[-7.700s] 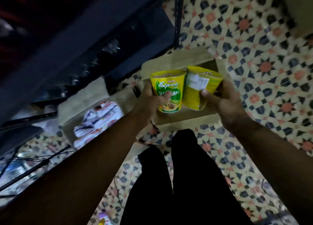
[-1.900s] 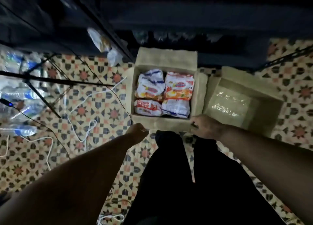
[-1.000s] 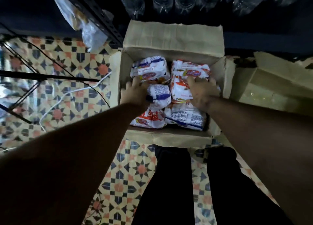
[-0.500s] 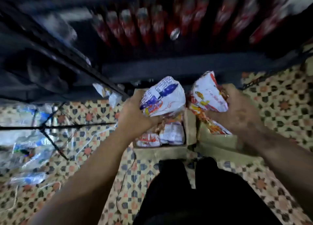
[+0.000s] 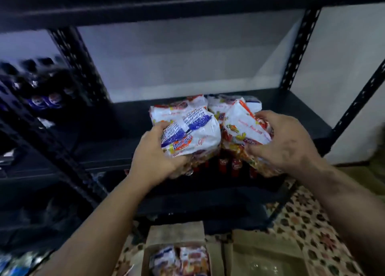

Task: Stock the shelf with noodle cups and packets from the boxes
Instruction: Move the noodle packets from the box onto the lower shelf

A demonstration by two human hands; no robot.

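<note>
- Nearest, on the patterned floor [image 5: 312, 234], two cardboard boxes are sitting side by side; the left box [image 5: 175, 234] is holding noodle packets [image 5: 179, 261]; the right box [image 5: 260, 255] is showing only a shiny lining
- Above them, the left hand [image 5: 154, 159] is gripping a white and blue packet [image 5: 191, 134], fingers curling under it; the right hand [image 5: 285, 142] is clutching a white and orange packet [image 5: 243, 128], thumb wrapping its near side; both packets are hovering just in front of the dark shelf [image 5: 291, 117], touching each other
- Behind the hands, more packets [image 5: 208, 104] are lying on that shelf; red bottles [image 5: 231, 165] are standing on the level below
- Farther left, dark bottles [image 5: 45, 101] are crowding a neighbouring rack, blurred
</note>
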